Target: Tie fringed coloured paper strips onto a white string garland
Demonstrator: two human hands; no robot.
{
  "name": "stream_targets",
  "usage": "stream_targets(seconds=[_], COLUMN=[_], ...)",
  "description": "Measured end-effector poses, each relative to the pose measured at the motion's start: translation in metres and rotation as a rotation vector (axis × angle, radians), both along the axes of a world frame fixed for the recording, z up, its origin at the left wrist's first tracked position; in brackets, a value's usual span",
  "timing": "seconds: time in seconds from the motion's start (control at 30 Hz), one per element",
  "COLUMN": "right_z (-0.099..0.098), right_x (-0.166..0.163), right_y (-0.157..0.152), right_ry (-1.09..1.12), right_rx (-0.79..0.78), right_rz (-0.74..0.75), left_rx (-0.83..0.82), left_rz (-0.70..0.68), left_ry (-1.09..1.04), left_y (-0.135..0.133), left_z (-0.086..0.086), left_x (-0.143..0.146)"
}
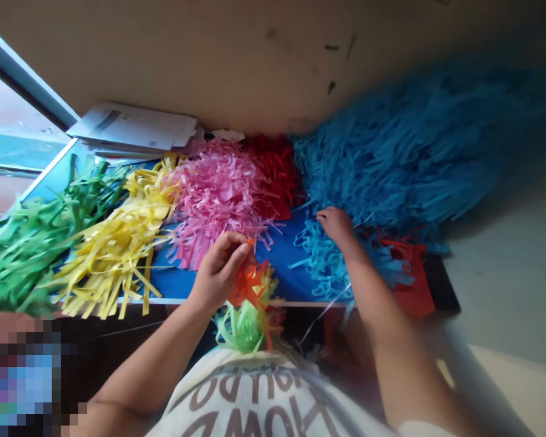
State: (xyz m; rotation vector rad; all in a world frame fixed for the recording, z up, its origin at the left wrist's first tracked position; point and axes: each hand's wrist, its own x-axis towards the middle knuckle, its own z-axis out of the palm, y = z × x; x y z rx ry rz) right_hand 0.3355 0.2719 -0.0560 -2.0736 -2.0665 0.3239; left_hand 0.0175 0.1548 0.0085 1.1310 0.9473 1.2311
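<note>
My left hand (222,267) is closed in a pinch on orange fringed paper (246,284), its strips hanging below the fingers at the table's front edge. Pale green fringed paper (243,328) bunches just beneath, close to my shirt. Farther right, my right hand (334,223) is raised with its fingertips pressed together. Whatever it may pinch is too small to make out. It hovers over light blue fringed paper (321,258), beside the large blue fringe pile (404,158). A thin white string (325,308) runs below my right forearm.
Across the blue table (284,267) lie green fringes (40,249), yellow fringes (122,243), pink fringes (218,188) and red fringes (277,173). A stack of papers (134,126) rests by the wall. Red sheets (412,285) lie at the right end, and a window (18,121) stands left.
</note>
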Motion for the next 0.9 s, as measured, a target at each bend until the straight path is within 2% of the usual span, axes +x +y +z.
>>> stream_targets(seconds=[0.07, 0.17, 0.33, 0.4, 0.47, 0.53, 0.57, 0.6, 0.73, 0.8, 0.9], right_z=[-0.009, -0.016, -0.005, 0.004, 0.013, 0.019, 0.022, 0.023, 0.022, 0.017, 0.009], right_x=[0.001, -0.006, 0.008, 0.017, 0.015, -0.006, -0.022, -0.042, -0.115, -0.132, -0.136], right_y=[0.011, 0.012, 0.009, 0.006, -0.008, -0.035, -0.053, -0.073, -0.137, -0.151, -0.157], right_ry=[-0.063, -0.066, -0.002, 0.184, 0.472, 0.708, 0.770, 0.825, 1.223, 1.326, 1.400], right_rx=[-0.060, -0.068, 0.003, 0.118, 0.230, 0.281, 0.273, 0.267, 0.071, 0.042, 0.073], right_rz=[0.017, 0.020, 0.007, -0.069, -0.187, -0.257, -0.245, -0.217, -0.043, -0.057, -0.156], left_rx=[-0.062, -0.145, -0.202, -0.176, -0.159, -0.143, -0.131, -0.112, 0.079, 0.200, 0.344], left_rz=[-0.011, -0.047, -0.062, -0.080, -0.108, -0.119, -0.119, -0.118, -0.109, -0.117, -0.130], left_ry=[-0.044, -0.081, -0.056, -0.011, 0.030, 0.062, 0.081, 0.107, 0.294, 0.411, 0.535], left_y=[0.002, 0.003, 0.001, -0.001, -0.003, -0.005, -0.005, -0.006, -0.010, -0.011, -0.013], left_z=[-0.001, -0.004, -0.007, -0.008, -0.009, -0.009, -0.010, -0.010, -0.011, -0.012, -0.014], left_x=[0.004, 0.008, 0.006, 0.003, 0.002, 0.004, 0.006, 0.008, 0.017, 0.019, 0.017])
